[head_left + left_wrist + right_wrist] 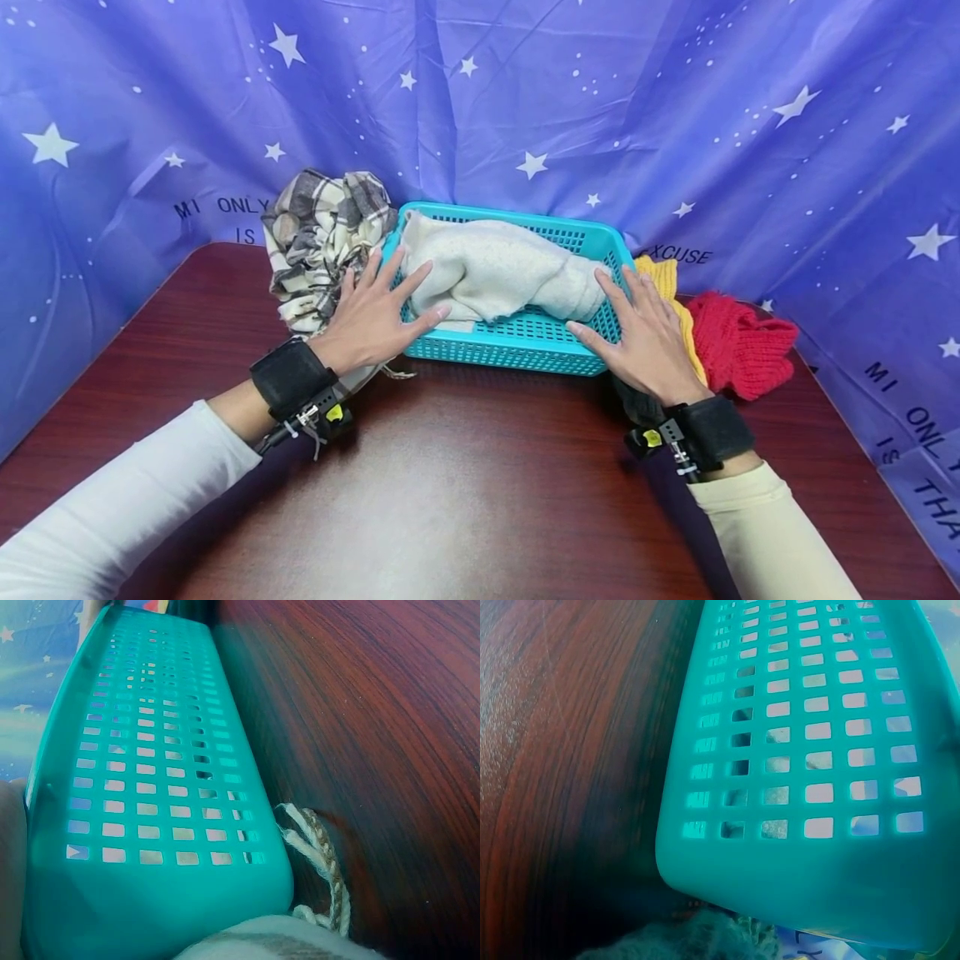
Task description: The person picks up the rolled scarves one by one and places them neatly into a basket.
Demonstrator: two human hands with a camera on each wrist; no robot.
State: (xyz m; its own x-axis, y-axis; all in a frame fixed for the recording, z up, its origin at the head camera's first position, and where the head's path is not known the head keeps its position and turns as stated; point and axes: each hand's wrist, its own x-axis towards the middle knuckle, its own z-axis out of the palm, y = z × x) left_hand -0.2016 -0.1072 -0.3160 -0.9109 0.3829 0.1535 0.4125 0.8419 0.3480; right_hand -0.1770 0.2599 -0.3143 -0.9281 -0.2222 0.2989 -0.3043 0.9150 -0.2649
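Turquoise perforated plastic basket [510,354]: upright on the dark red wood-grain surface [420,500], long side toward the person, near the far edge. Inside it, an off-white cloth [487,262] lies lengthwise, creased and bunched, its left end up at the rim and its right end near the right wall. Part of the basket floor shows in front of the cloth.

Left hand [371,317]: palm down at the left end of the basket, fingers spread apart, thumb over the front rim. Right hand [651,337]: at the right end, fingers likewise apart, thumb reaching over the front rim. Neither is clamped on anything; how firmly either touches rim or cloth, cannot tell.

Left of basket: brown, grey and cream plaid scarf [322,242], heaped, partly behind the left hand. Twisted fringe [326,862] lies on the surface beside the basket's near left corner.

Right of basket: yellow knit fabric [660,273], partly covered by the right hand; red ribbed knit [742,346] just beside it. Dark fuzzy fabric [697,941] by the near right corner.

Behind: blue-purple curtain [480,125] with white stars.
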